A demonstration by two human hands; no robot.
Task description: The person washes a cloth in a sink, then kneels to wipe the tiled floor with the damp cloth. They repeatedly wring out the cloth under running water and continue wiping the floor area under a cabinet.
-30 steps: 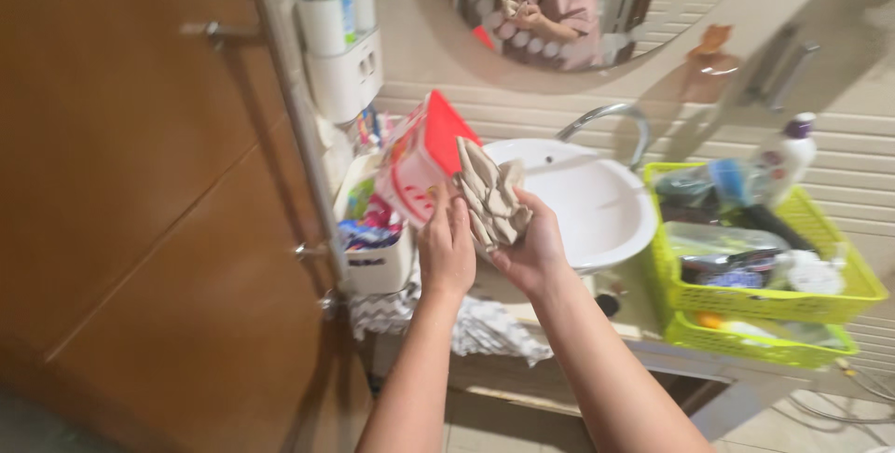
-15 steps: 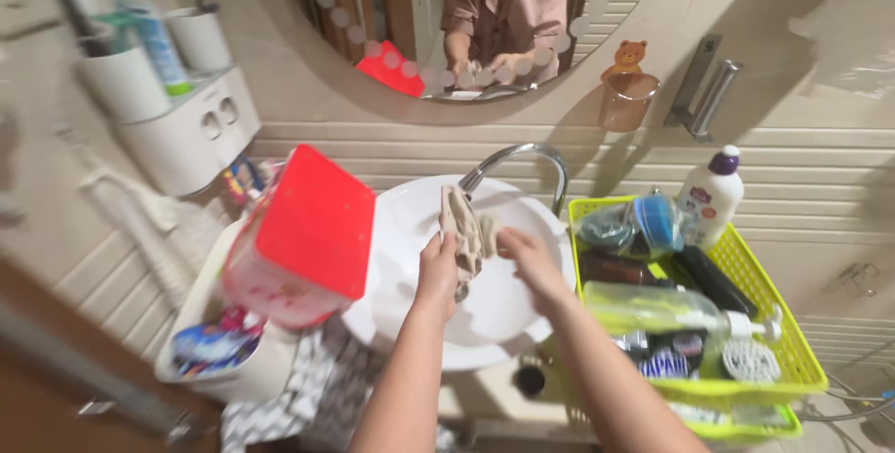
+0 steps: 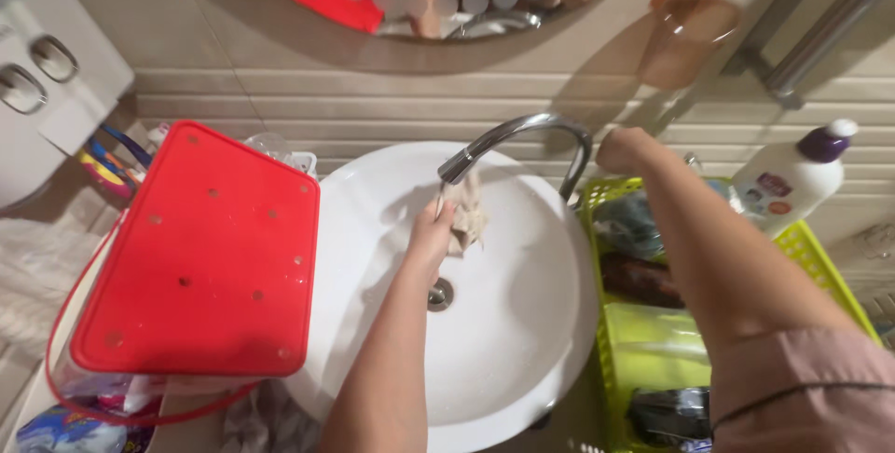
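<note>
My left hand (image 3: 431,234) holds a crumpled beige cloth (image 3: 466,215) under the spout of a curved chrome faucet (image 3: 522,136), above a round white sink (image 3: 522,322). A thin stream of water seems to run from the spout onto the cloth. My right hand (image 3: 626,149) is closed behind the faucet at the back right of the sink, by the wall; what it grips is hidden. The drain (image 3: 441,295) lies just below my left wrist.
A clear container with a red lid (image 3: 200,248) stands left of the sink. On the right a lime green basket (image 3: 653,341) holds bottles, with a white purple-capped bottle (image 3: 792,183) behind it. A mirror (image 3: 419,6) and a white dispenser (image 3: 42,80) hang on the wall.
The view has closed in on the sink. My right hand let go of the cloth and reached behind the faucet. My left hand moved the cloth under the spout.
</note>
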